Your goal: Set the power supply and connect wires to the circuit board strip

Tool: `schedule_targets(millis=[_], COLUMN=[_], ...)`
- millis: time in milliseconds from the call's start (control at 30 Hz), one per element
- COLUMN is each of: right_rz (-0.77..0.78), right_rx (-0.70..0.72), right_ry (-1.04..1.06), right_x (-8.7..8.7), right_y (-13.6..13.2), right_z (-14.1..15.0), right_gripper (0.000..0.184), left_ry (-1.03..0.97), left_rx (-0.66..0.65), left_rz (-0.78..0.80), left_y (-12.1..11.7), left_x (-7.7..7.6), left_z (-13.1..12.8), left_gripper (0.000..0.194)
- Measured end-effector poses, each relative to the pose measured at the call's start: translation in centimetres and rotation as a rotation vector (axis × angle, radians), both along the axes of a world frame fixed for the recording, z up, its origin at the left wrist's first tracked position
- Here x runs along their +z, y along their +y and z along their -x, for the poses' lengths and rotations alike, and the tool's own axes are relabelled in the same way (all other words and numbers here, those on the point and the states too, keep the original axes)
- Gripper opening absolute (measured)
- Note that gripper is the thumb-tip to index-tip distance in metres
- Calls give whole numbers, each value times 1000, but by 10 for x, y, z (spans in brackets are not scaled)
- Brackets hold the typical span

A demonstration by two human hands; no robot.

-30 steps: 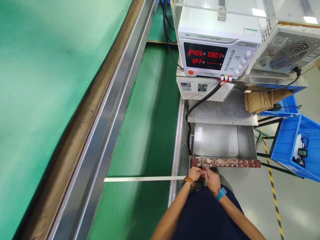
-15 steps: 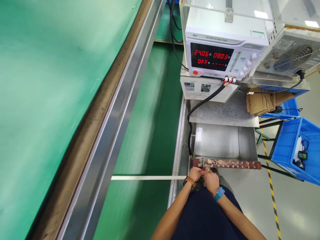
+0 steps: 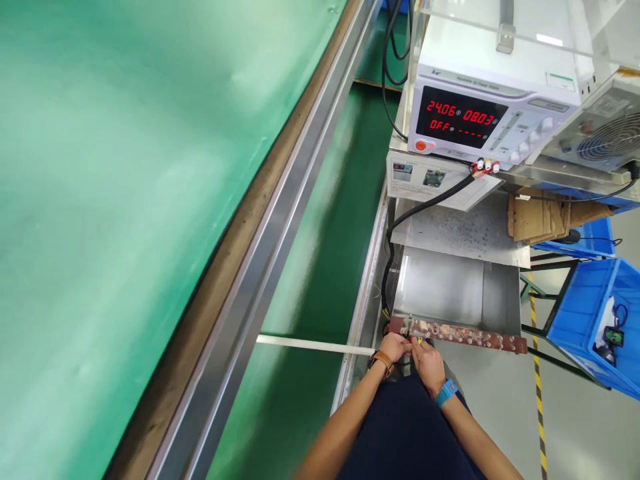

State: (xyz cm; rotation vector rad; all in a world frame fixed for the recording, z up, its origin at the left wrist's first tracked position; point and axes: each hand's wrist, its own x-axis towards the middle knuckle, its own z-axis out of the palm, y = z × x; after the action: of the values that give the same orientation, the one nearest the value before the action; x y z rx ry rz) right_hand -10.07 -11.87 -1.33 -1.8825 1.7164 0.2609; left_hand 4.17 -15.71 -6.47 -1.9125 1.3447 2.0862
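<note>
My left hand (image 3: pixel 395 347) is closed in a pinch just below the left end of a reddish-brown bar (image 3: pixel 475 337) dotted with screw heads. Beside it, fingers almost touching, my right hand (image 3: pixel 429 365) pinches too. Small yellow and red bits show at the fingertips, too small to name. A black cable (image 3: pixel 388 267) runs from the coloured terminals of a DC power supply (image 3: pixel 495 107) down to the bar's left end, where thin yellow wires emerge. The supply's display (image 3: pixel 461 117) reads 24.06, 08.03 and OFF.
Behind the bar lies an open metal drawer (image 3: pixel 440 287). To my left runs a green conveyor belt (image 3: pixel 325 267) with a white rod (image 3: pixel 315 345) across it. Blue bins (image 3: pixel 575 300) and folded cardboard (image 3: pixel 537 217) are at the right.
The view has shifted and turned slightly, so the power supply and belt appear further right. Both hands stay together at the bar's left end, still pinching.
</note>
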Motion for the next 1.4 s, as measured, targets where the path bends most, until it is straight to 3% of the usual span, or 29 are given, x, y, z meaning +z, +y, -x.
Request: schedule_targets(millis=[200,533,800,967,1133,1200,1400], right_rz=[26,74,-49,-167,-127,-99,1], right_rx=[-105,-568,-855,-973,-1028,-1021,-993], right_ry=[-164,-434,-527,-663,-719,-731,-693], right_x=[-5,-3,-12,-27,-32,-32,-31], right_y=[4,19,30,32,35,36,40], right_z=[6,1,0,-7,-7,-7,-10], right_gripper=[36,38,44,44,34,30,18], left_ry=[13,36,-52,-234,-230,-206,-249], left_rx=[-6,-51,-106,-104,-201,-283,-480], left_rz=[-17,-1,98,282,523,590,687], left_y=[1,5,7,11,14,12,0], left_x=[2,-1,16,33,46,47,40], left_z=[0,2,1,5,11,12,14], left_gripper=[41,38,33,22,26,30,17])
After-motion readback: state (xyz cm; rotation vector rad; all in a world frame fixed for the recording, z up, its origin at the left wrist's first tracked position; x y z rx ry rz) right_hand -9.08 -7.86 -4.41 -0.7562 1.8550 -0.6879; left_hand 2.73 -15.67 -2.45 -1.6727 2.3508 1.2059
